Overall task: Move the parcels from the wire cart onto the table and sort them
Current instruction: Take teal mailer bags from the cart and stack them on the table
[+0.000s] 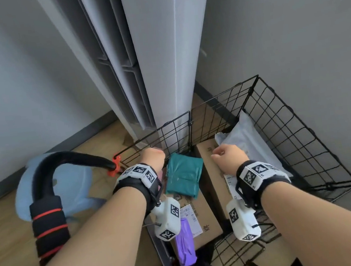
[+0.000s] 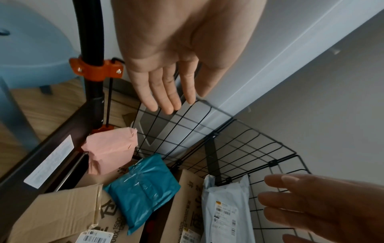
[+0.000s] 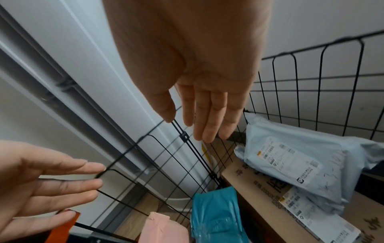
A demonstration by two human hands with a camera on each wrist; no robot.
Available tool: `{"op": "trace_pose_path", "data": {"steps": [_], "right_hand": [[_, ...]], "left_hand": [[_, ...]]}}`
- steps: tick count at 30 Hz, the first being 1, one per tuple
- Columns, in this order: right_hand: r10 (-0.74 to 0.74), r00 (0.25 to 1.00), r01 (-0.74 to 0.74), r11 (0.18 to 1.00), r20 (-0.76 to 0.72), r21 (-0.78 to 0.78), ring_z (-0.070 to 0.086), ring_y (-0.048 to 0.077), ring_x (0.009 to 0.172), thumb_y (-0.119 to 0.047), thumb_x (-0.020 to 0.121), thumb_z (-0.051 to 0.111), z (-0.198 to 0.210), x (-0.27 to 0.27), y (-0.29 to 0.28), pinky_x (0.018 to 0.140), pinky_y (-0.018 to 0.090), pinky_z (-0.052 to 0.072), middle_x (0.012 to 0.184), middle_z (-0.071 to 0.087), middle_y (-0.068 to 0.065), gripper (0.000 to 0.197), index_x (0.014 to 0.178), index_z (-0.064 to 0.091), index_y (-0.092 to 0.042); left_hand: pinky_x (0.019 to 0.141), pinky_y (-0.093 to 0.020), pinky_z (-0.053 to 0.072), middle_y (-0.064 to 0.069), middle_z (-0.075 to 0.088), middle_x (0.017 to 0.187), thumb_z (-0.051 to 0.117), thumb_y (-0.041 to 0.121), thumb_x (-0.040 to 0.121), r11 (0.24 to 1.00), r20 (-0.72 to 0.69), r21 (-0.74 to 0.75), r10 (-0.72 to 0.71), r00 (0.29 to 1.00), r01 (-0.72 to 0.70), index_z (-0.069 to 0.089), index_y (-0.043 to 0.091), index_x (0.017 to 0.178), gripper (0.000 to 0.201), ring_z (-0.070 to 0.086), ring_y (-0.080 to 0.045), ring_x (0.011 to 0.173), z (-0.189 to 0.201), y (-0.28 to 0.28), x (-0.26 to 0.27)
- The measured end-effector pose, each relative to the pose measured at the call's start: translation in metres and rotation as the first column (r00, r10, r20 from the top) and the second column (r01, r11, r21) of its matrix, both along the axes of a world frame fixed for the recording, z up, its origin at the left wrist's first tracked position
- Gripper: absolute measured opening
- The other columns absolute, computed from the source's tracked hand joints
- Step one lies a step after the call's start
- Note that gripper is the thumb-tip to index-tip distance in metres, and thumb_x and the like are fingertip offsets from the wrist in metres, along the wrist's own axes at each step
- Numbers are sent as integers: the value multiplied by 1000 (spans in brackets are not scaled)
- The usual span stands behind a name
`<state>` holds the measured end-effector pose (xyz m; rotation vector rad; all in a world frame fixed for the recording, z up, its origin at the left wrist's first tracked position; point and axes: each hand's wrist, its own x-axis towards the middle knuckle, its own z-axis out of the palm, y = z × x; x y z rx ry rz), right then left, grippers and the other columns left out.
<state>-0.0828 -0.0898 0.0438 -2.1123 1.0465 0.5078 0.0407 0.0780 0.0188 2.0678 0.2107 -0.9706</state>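
The black wire cart [image 1: 280,123] holds several parcels: a teal poly bag [image 1: 183,175] [image 2: 143,195] [image 3: 216,217], a pink bag [image 2: 111,152] [image 3: 162,230], a white mailer [image 1: 249,143] [image 2: 225,212] [image 3: 290,157], a purple bag [image 1: 185,243], and cardboard boxes [image 1: 213,172] [image 2: 62,212] [image 3: 259,194]. My left hand [image 1: 152,158] [image 2: 166,85] hovers over the cart's left side with straight fingers, holding nothing. My right hand [image 1: 228,154] [image 3: 203,115] hangs empty above the boxes, beside the white mailer, fingers straight.
A tall white air conditioner [image 1: 155,57] stands just behind the cart in the room corner. The cart's black handle [image 1: 45,205] with foam grip curves up at the left, over a light blue stool [image 1: 72,186]. Wood floor [image 1: 0,234] lies at the left.
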Motion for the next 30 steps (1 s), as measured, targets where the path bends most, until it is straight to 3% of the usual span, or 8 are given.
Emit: {"op": "trace_pose_path", "data": {"steps": [4, 9, 16, 18, 20, 22, 26, 30], "right_hand": [[-32, 998, 34, 998, -46, 51, 57, 24, 116, -24, 92, 52, -54, 6, -20, 97, 32, 44, 125, 62, 7, 34, 124, 61, -15], [-109, 988, 122, 984, -107, 128, 61, 27, 109, -23, 90, 55, -123, 7, -33, 98, 39, 48, 117, 65, 9, 34, 122, 61, -13], [-99, 968, 150, 964, -229, 218, 64, 28, 101, -24, 87, 57, -201, 4, -20, 92, 43, 53, 108, 69, 11, 29, 114, 64, -13], [-49, 962, 116, 964, -270, 240, 63, 28, 103, -24, 88, 56, -217, 3, -10, 93, 41, 52, 113, 67, 11, 34, 119, 61, -13], [-25, 957, 99, 965, -289, 242, 62, 29, 106, -25, 90, 56, -231, 4, -2, 93, 38, 51, 120, 63, 12, 41, 128, 54, -11], [-26, 962, 94, 967, -274, 236, 60, 28, 105, -24, 91, 56, -243, 10, 1, 86, 29, 47, 121, 61, 12, 46, 134, 47, -8], [-100, 963, 160, 960, -251, 229, 54, 21, 84, -23, 88, 61, -268, 29, -3, 73, 29, 43, 104, 60, 8, 44, 126, 46, -5], [-293, 928, 357, 877, -231, 322, 61, 23, 95, -26, 81, 71, -293, 43, -5, 87, 39, 53, 116, 62, 7, 52, 126, 51, -7]], "left_hand": [[50, -8, 39, -23, 61, 124, 47, 7, 95, 991, 34, 99, -96, 995, 92, 59, -2, 122, 31, 48, -8, 64, -61, -9, 6], [66, -15, 40, -21, 61, 125, 48, 9, 95, 987, -69, 108, -115, 991, 122, 61, 0, 121, 30, 61, -33, 112, -126, -22, 3], [69, -19, 42, -16, 61, 124, 47, 9, 96, 949, -118, 268, -138, 983, 165, 62, 1, 119, 29, 55, -31, 118, -189, -1, -16], [79, -29, 41, -15, 62, 100, 43, 7, 96, 934, -174, 310, -125, 977, 175, 63, 1, 95, 21, 56, -29, 103, -205, 11, -24], [75, -28, 35, -10, 52, 77, 51, 9, 91, 941, -196, 310, -76, 978, 136, 57, 8, 73, 19, 50, -23, 85, -221, 18, -28], [78, -29, 38, -7, 55, 85, 58, 11, 89, 960, -141, 280, 26, 990, 15, 64, 11, 86, 7, 50, -20, 85, -237, 20, -27], [93, -39, 50, -7, 63, 104, 58, 22, 88, 986, -195, 168, 26, 981, 7, 63, 15, 119, 32, 61, -26, 96, -256, 8, -16], [100, -48, 47, -10, 57, 123, 57, 19, 91, 995, -253, 101, 40, 967, -15, 46, 10, 137, 49, 57, -32, 113, -274, -9, -7]]}}
